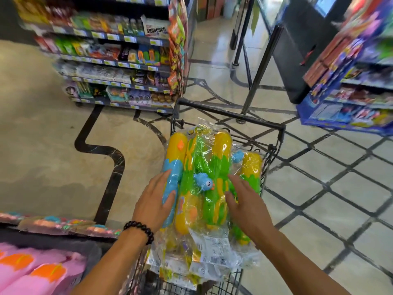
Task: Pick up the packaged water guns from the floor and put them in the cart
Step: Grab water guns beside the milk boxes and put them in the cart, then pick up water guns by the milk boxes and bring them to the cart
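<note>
Several packaged water guns (204,167), yellow, green and blue in clear plastic bags, lie piled across the top of a black wire cart (231,116). My left hand (155,201), with a dark bead bracelet at the wrist, rests flat with straight fingers on the blue part of the leftmost gun. My right hand (244,201) lies flat on the green and yellow guns to the right, fingers spread. The cart's basket beneath the pile is mostly hidden.
A snack shelf (114,60) stands at the back left and a blue toy display (348,99) at the right. A black stand's poles (261,69) rise behind the cart. Pink packaged items (36,271) lie at the lower left. Tiled floor surrounds the cart.
</note>
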The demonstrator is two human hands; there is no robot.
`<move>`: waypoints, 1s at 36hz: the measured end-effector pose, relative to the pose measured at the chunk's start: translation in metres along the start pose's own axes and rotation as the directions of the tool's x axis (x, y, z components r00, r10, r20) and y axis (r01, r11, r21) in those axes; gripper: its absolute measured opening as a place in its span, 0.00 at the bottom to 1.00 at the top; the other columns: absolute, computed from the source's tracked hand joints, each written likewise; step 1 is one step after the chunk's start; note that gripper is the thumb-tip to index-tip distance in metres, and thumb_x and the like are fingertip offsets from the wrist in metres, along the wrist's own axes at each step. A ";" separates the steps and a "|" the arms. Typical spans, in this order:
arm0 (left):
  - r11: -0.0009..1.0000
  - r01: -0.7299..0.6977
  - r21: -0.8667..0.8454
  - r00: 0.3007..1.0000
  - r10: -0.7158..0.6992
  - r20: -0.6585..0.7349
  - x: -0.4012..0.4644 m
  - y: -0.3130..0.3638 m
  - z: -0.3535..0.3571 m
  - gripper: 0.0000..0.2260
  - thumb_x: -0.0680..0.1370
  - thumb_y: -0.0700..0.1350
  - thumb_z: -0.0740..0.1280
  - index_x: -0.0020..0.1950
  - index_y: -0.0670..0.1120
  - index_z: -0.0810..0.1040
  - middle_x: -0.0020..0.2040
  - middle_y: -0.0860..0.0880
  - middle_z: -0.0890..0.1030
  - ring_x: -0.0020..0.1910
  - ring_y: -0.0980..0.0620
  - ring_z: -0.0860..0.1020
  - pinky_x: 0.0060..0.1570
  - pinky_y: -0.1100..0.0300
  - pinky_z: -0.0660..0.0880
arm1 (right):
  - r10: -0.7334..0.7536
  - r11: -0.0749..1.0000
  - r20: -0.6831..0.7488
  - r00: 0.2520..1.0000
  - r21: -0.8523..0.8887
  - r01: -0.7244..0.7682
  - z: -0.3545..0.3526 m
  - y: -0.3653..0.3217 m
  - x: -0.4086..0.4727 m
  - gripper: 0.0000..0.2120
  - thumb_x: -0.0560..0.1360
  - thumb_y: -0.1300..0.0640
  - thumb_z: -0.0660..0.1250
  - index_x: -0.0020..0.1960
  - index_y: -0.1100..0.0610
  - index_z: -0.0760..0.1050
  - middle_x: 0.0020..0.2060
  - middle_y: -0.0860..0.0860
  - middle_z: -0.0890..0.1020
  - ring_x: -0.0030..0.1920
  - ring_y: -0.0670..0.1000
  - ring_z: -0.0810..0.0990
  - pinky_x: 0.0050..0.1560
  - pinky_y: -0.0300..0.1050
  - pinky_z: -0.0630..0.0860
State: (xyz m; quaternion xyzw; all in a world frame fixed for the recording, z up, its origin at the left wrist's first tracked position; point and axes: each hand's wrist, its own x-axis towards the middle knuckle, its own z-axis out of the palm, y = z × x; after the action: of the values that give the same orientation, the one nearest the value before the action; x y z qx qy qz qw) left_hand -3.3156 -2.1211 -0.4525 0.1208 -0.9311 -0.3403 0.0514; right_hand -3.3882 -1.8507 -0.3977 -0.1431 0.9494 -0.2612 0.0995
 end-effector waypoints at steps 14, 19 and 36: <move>0.940 -0.261 0.219 0.964 0.267 0.003 -0.070 0.162 -0.061 0.24 0.82 0.58 0.60 0.77 0.64 0.59 0.73 0.58 0.70 0.68 0.56 0.72 0.60 0.55 0.75 | -0.238 0.967 -0.065 0.969 -0.108 0.230 -0.116 0.004 -0.061 0.24 0.83 0.46 0.58 0.78 0.44 0.61 0.72 0.47 0.72 0.67 0.52 0.75 0.57 0.51 0.78; 0.876 -0.400 0.269 0.915 0.398 0.065 -0.078 0.214 -0.064 0.22 0.83 0.58 0.58 0.78 0.61 0.62 0.75 0.59 0.67 0.72 0.58 0.67 0.61 0.57 0.74 | -0.228 0.967 -0.127 0.965 -0.141 0.210 -0.147 0.012 -0.092 0.24 0.83 0.46 0.58 0.77 0.43 0.60 0.72 0.45 0.71 0.65 0.53 0.75 0.54 0.52 0.79; 0.421 -0.893 0.159 0.443 0.760 0.476 -0.107 0.336 0.027 0.16 0.82 0.58 0.55 0.66 0.59 0.73 0.58 0.58 0.77 0.55 0.52 0.77 0.45 0.54 0.78 | 0.388 0.856 -0.321 0.864 -0.221 -0.467 -0.207 0.068 -0.310 0.23 0.84 0.44 0.55 0.79 0.44 0.61 0.74 0.45 0.70 0.67 0.51 0.73 0.61 0.51 0.77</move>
State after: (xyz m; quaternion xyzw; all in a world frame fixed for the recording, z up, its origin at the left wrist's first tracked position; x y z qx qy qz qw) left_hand -3.2812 -1.8280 -0.2576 -0.4132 -0.9055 -0.0913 0.0320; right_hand -3.1664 -1.5970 -0.2232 0.0965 0.9896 -0.1064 0.0054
